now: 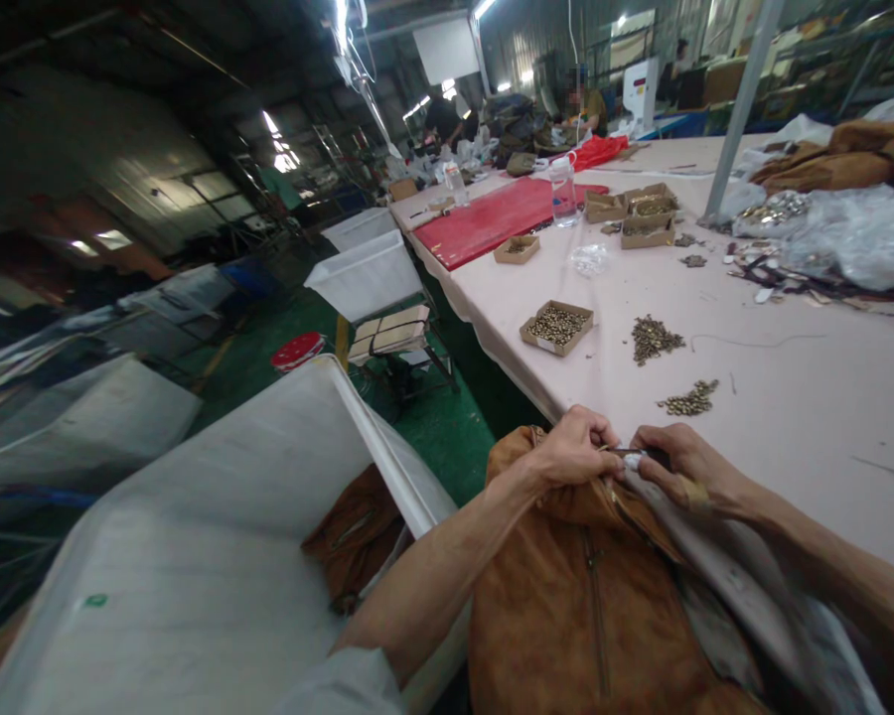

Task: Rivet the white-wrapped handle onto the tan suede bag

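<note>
A brown suede-like jacket point(573, 596) with a grey lining lies over the near edge of the pale table point(790, 377). My left hand point(573, 447) is closed, pinching the jacket's upper edge. My right hand point(677, 462) is closed too, pinching the same edge by a small dark metal part between the two hands. Small piles of brass-coloured metal pieces point(654, 339) and a second heap of metal pieces point(689, 399) lie on the table just beyond my hands.
A cardboard box of metal pieces point(557, 327) sits further back, with more boxes point(647, 214), a water bottle point(563, 191) and a red mat point(492, 220). A large white bin point(194, 556) at my left holds another brown garment point(354, 536). People work at the far end.
</note>
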`<control>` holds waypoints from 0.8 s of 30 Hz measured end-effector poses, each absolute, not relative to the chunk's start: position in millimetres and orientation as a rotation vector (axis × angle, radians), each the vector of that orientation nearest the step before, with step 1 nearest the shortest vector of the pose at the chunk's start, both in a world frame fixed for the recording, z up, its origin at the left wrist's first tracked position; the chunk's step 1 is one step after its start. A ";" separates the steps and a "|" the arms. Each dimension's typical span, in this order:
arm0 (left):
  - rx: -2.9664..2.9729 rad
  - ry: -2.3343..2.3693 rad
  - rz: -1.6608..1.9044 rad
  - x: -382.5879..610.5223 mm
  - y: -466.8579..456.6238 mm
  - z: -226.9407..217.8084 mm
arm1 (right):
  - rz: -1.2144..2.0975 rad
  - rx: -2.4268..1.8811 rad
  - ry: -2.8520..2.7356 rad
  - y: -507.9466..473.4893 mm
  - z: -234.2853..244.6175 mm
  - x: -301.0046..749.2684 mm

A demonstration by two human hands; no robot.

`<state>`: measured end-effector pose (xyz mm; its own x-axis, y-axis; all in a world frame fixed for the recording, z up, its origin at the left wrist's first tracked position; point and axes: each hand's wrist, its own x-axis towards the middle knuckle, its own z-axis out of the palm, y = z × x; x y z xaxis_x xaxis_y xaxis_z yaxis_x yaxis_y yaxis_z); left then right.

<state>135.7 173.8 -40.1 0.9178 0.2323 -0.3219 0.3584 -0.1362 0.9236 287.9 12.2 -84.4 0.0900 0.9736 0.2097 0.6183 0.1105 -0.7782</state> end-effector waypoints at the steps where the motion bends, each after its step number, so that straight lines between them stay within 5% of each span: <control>1: 1.708 0.441 -0.113 136.0 173.6 -40.2 | 0.572 -1.585 -1.618 12.3 -84.1 288.3; 7: 1.635 0.473 -0.026 139.2 173.6 -39.4 | 0.442 -1.649 -1.665 6.3 -71.0 301.4; 15: 1.106 0.363 -0.188 135.4 167.9 -27.5 | -0.177 -1.566 -1.584 1.2 -68.3 291.2; 24: 1.106 0.339 -0.011 133.8 170.0 -17.7 | 0.732 -1.507 -1.250 1.9 -48.6 320.2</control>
<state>133.8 170.0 -17.7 0.9485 0.1589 -0.2739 0.1764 0.4532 0.8738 320.2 1.9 -48.6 0.2813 0.9492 0.1410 0.3412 0.0384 -0.9392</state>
